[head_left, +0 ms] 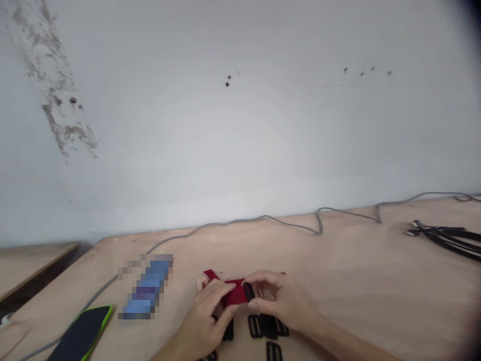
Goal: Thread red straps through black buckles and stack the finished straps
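A red fabric strap point(235, 297) runs between my two hands above the wooden table. My left hand point(206, 313) pinches its left part between thumb and fingers. With thumb and forefinger, my right hand point(280, 296) grips a black slider buckle point(248, 292) at the strap's right part. Whether the strap passes fully through the buckle's slots I cannot tell. Below my hands lie several loose black slider buckles point(255, 327), some partly covered by the hands or cut off by the lower picture edge. One red strap end shows beyond my left fingers.
A phone in a green case point(80, 333) lies at the lower left, with a pixelated blue object point(148, 291) beside it. A thin grey cable point(225, 222) follows the table's back edge by the wall. Coiled black cables point(451, 238) lie at the right.
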Demonstrator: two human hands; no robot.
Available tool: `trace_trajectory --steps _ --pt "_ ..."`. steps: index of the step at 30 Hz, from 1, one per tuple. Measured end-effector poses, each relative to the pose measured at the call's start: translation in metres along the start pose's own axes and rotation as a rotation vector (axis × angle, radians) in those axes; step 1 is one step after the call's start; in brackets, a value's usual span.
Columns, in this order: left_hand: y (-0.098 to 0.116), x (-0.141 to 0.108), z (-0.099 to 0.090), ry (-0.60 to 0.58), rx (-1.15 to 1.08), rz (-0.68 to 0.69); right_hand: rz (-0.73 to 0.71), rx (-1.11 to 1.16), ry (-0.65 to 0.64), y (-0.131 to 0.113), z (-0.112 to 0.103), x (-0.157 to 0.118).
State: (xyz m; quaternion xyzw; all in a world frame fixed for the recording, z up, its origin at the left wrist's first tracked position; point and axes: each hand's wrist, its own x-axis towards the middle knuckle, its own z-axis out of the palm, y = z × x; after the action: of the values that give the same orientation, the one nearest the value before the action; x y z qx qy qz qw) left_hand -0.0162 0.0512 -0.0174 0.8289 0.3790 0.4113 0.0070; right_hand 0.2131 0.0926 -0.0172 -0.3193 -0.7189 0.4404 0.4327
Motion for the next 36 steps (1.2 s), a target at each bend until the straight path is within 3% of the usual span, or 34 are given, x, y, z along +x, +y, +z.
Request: trace_trajectory --steps 5,10,15,18,22,26,29,34,36 --pt "0.001 -0.001 0.002 -0.055 0.017 0.049 -0.108 -0.075 -0.013 -0.004 0.007 -0.005" --pt "0.006 0.003 0.006 0.061 0.091 0.186 -0.133 -0.134 0.004 -0.013 0.016 -0.009" --pt "0.008 0.006 0.004 0.103 0.089 0.23 -0.034 -0.118 0.006 -0.02 0.018 -0.009" --pt "0.006 0.006 0.002 0.115 0.1 0.222 0.083 0.013 -0.023 -0.014 0.011 -0.005" --pt "0.006 0.007 -0.001 0.144 0.085 0.224 0.335 0.295 -0.143 -0.008 -0.009 0.001" --pt "0.007 0.009 -0.004 0.122 0.021 0.203 0.422 0.319 -0.367 -0.013 -0.026 0.002" --pt "0.008 0.01 -0.004 0.046 -0.063 0.21 0.393 0.294 -0.447 -0.02 -0.024 0.001" --pt "0.009 0.009 -0.002 -0.013 -0.139 0.217 0.115 0.158 -0.2 -0.025 -0.006 -0.001" --pt "0.01 0.009 -0.002 0.002 -0.134 0.234 0.061 0.071 -0.174 -0.024 -0.001 -0.002"
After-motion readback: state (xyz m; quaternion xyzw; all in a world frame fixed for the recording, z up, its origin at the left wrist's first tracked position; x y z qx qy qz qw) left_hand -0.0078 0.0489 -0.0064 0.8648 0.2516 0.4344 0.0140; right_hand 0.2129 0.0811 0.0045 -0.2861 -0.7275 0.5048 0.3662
